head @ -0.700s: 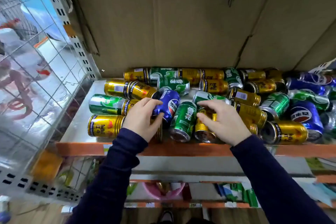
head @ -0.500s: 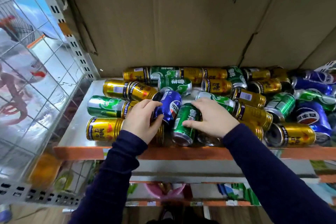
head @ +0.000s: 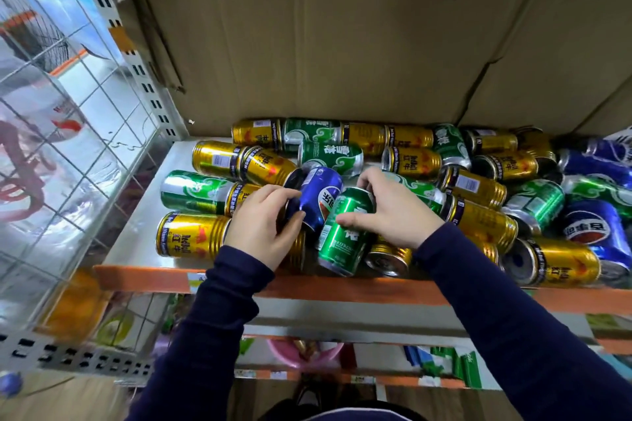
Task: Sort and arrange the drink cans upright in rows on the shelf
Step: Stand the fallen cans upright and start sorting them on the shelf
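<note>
Head view. Holds blue can (head: 319, 196) in left grip (head: 260, 222), fingers and thumb curled round its body; lies tilted atop the heap, touching green can (head: 345, 236). Holds that green can in right grip (head: 396, 212), thumb on near side, fingers over far end; leans on its side near front edge of shelf (head: 136, 243). Shows other cans (head: 478, 181), gold, green and blue, all lying down, jumbled across shelf; gold can (head: 191, 236) at front left. Shows cardboard (head: 342, 44) behind, wire mesh (head: 68, 113) at left.

Bright, even light; glare on cans (head: 561, 261); wide-angle bending, blurred edges.
</note>
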Available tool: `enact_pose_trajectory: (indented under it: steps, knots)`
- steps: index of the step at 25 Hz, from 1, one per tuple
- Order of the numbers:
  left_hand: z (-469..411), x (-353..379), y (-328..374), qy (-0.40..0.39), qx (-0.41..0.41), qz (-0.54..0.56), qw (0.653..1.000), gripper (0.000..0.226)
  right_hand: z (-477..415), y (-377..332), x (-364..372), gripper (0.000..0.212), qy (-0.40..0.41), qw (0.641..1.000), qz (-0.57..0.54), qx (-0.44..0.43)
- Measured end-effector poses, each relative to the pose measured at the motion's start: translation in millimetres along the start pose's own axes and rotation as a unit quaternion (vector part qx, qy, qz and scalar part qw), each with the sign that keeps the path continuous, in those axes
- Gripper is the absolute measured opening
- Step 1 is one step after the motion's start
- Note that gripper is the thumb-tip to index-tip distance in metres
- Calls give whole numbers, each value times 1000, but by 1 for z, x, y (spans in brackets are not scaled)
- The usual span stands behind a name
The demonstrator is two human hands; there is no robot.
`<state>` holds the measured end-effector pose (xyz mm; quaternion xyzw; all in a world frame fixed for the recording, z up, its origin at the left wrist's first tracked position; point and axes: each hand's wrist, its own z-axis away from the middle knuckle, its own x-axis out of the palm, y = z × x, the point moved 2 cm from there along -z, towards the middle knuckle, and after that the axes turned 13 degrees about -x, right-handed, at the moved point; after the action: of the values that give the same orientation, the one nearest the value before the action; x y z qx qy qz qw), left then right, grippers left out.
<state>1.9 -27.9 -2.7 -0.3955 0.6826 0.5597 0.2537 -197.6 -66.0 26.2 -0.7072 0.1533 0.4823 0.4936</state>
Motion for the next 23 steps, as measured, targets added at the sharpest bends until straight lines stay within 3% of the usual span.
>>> enact_pose_trajectory:
  steps: [4, 8, 11, 16, 20, 23]
  knots:
    - [0, -3, 1, 3, 5, 5, 1000, 24, 1, 0, -8, 37, 11, 999, -28, -34]
    - [1, -9, 0, 13, 8, 4, 1000, 24, 8, -10, -8, 33, 45, 993, -54, -97]
    - [-1, -10, 0, 11, 1, -1, 1000, 25, 8, -16, -8, 49, 77, 988, -18, -133]
    - [-2, -6, 6, 27, 20, 28, 999, 24, 17, -16, 2, 98, 36, 991, 22, -128]
    - [-2, 1, 24, 8, 47, 74, 996, 35, 27, -13, 9, 99, 70, 993, -14, -94]
    - [-7, 2, 27, 13, 52, 63, 997, 31, 32, -9, 5, 86, 76, 993, -28, -89]
